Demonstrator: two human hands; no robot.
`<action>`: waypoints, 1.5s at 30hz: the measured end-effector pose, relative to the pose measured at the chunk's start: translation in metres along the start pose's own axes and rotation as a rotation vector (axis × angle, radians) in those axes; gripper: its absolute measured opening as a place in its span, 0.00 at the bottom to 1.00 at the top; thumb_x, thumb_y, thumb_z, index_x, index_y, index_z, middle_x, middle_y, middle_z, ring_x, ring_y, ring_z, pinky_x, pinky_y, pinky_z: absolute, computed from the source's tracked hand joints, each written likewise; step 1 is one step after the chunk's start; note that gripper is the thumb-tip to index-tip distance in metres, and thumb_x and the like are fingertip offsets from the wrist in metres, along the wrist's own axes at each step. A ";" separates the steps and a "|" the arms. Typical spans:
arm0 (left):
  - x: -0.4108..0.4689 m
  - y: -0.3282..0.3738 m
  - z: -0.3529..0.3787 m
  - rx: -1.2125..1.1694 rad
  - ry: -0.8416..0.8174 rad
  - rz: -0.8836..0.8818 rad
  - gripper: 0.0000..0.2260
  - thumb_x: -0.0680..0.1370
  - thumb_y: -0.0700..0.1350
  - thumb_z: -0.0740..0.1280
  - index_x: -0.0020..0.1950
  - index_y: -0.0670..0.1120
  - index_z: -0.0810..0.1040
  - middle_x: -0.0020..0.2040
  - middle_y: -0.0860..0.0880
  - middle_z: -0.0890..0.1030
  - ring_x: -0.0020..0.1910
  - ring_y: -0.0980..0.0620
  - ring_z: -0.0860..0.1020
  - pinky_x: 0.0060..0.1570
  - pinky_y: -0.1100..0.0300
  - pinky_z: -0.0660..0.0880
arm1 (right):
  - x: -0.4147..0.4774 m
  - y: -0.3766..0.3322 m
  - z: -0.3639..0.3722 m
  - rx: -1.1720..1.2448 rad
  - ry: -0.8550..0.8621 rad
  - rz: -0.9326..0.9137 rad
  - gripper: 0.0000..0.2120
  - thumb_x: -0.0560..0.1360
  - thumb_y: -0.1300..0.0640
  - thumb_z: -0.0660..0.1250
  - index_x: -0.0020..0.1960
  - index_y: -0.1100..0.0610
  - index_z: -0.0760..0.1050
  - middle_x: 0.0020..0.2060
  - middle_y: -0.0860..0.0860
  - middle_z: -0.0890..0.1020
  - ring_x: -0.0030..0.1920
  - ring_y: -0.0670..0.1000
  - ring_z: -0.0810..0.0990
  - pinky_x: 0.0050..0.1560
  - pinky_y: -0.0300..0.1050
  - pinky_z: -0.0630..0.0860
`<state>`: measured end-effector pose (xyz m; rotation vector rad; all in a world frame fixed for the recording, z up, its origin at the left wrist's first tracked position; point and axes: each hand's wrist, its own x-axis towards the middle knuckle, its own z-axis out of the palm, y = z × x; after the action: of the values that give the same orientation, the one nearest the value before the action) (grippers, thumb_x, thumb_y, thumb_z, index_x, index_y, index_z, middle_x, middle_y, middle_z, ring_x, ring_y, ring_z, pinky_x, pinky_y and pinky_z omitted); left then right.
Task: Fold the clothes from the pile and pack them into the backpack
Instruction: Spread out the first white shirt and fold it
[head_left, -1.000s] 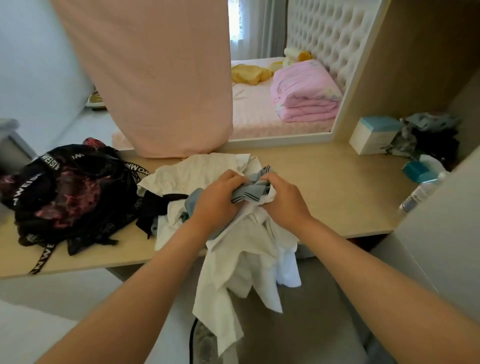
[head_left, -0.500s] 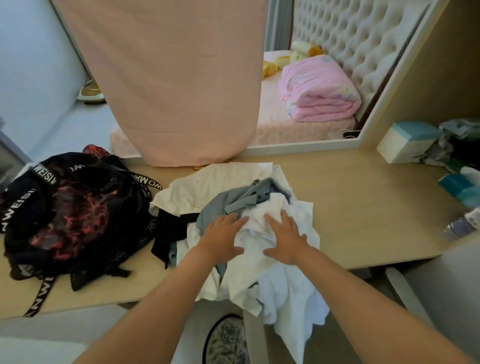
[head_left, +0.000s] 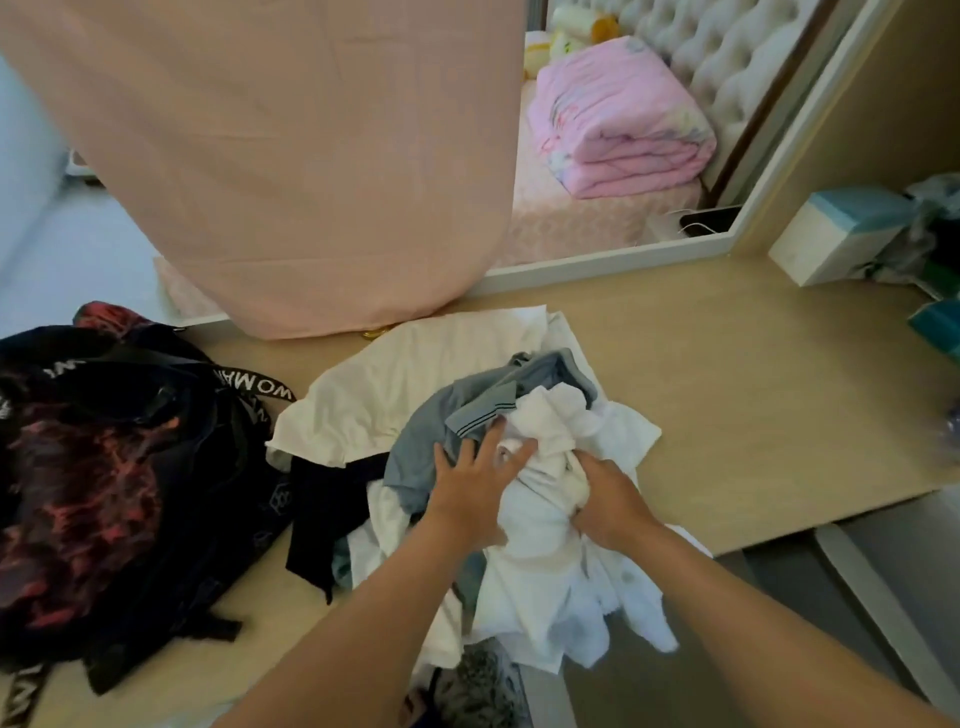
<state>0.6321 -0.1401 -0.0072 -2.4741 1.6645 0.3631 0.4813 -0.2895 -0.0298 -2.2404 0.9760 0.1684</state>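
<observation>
A pile of clothes (head_left: 395, 374) lies on the wooden desk (head_left: 737, 395): cream and white garments, a grey-blue shirt (head_left: 467, 410) with a striped collar, and a black piece (head_left: 327, 499). Part of the white cloth (head_left: 550, 587) hangs over the desk's front edge. My left hand (head_left: 472, 483) rests on the pile with fingers spread across the grey shirt and the white cloth. My right hand (head_left: 608, 493) grips a bunch of white fabric, its fingers curled into it. A black backpack (head_left: 109, 467) with a red pattern and lettered straps sits at the left.
A peach cloth (head_left: 291, 156) hangs over the mirror behind the pile. A white and teal box (head_left: 836, 234) and other small items stand at the desk's far right. A patterned dark item (head_left: 478, 691) lies on the floor below the desk edge.
Both hands let go of the grey collar, lowered onto the pile and moved toward me. My right hand has now closed on the white fabric. The view moved closer and tilted down.
</observation>
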 end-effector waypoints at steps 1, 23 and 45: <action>0.009 -0.013 -0.006 -0.019 0.016 0.014 0.56 0.68 0.58 0.75 0.76 0.62 0.32 0.79 0.47 0.36 0.76 0.37 0.51 0.68 0.29 0.57 | 0.010 -0.007 -0.006 0.016 0.027 -0.020 0.36 0.69 0.64 0.69 0.75 0.48 0.65 0.61 0.55 0.77 0.60 0.58 0.77 0.52 0.48 0.76; 0.043 -0.149 -0.071 -0.419 0.103 -0.492 0.42 0.69 0.74 0.62 0.78 0.58 0.55 0.78 0.49 0.55 0.76 0.42 0.55 0.69 0.42 0.59 | 0.097 -0.172 -0.019 -0.508 0.211 -0.510 0.46 0.70 0.33 0.63 0.79 0.38 0.40 0.79 0.53 0.36 0.78 0.59 0.33 0.71 0.76 0.42; 0.151 -0.069 -0.065 -0.707 0.067 -0.171 0.23 0.79 0.48 0.65 0.74 0.54 0.66 0.76 0.50 0.63 0.75 0.48 0.60 0.73 0.55 0.58 | 0.158 -0.052 -0.102 -0.574 0.422 0.093 0.32 0.74 0.53 0.67 0.74 0.53 0.60 0.76 0.63 0.57 0.76 0.65 0.54 0.69 0.73 0.59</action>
<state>0.7582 -0.2650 0.0127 -3.1118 1.5100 1.0035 0.6151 -0.4237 0.0179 -2.8263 1.3921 0.0106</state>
